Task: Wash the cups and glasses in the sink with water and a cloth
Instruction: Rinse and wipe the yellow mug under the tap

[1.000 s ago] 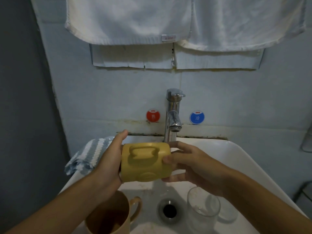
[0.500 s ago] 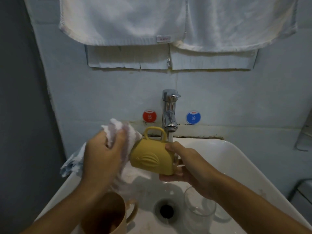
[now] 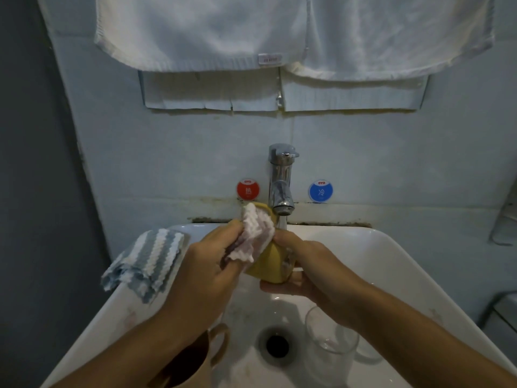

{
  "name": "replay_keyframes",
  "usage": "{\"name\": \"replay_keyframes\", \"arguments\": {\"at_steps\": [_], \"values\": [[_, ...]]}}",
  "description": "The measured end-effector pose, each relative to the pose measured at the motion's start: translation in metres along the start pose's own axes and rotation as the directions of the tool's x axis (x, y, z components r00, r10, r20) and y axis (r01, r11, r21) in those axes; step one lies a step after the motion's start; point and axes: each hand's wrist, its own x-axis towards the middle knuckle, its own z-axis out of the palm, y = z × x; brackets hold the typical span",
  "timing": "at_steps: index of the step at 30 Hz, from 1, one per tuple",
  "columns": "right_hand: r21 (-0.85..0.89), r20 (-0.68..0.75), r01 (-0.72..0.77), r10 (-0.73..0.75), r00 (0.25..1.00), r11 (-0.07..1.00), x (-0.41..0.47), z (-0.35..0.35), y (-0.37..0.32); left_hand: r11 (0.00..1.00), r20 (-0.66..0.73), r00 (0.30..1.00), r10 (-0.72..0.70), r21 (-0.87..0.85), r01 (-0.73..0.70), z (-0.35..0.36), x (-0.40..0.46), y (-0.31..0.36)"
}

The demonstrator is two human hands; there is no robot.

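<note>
step: rub yellow cup under tap | left hand fingers pinch cloth | right hand fingers wrap cup | tip: turn cup slowly, rub inside too

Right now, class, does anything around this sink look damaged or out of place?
Yes: the seam where the sink meets the wall is dark, stained and cracked, and the panel under the towels has a ragged, split lower edge.

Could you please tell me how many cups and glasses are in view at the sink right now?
3: a yellow cup held under the tap, a tan mug at the basin's near left, and a clear glass right of the drain. Arms may hide others.
</note>
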Motion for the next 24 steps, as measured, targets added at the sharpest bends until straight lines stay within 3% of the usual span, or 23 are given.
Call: {"name": "replay_keyframes", "arguments": {"at_steps": [5,8,11,18,24], "values": [[0.051,0.010,-0.008,0.008,1.000,0.999,-0.001,0.001,0.000,0.968,-0.085,0.973,-0.214,-0.152,0.199,-0.003,0.009,0.003],[-0.063,-0.049,-0.012,0.009,0.999,0.998,0.000,-0.001,-0.001,0.933,-0.191,0.936,-0.294,-0.268,0.238,-0.012,0.019,0.006],[-0.232,-0.081,-0.025,0.006,0.997,0.972,0.001,-0.005,-0.002,0.912,-0.255,0.911,-0.325,-0.339,0.230,-0.024,0.026,0.003],[-0.226,0.123,-0.084,0.114,0.986,0.970,0.000,-0.005,-0.003,0.903,-0.253,0.902,-0.349,-0.350,0.251,-0.031,0.032,0.003],[-0.239,0.203,0.003,0.047,0.978,0.971,0.000,-0.003,-0.002,0.907,-0.271,0.904,-0.331,-0.356,0.226,-0.032,0.043,0.006]]}}
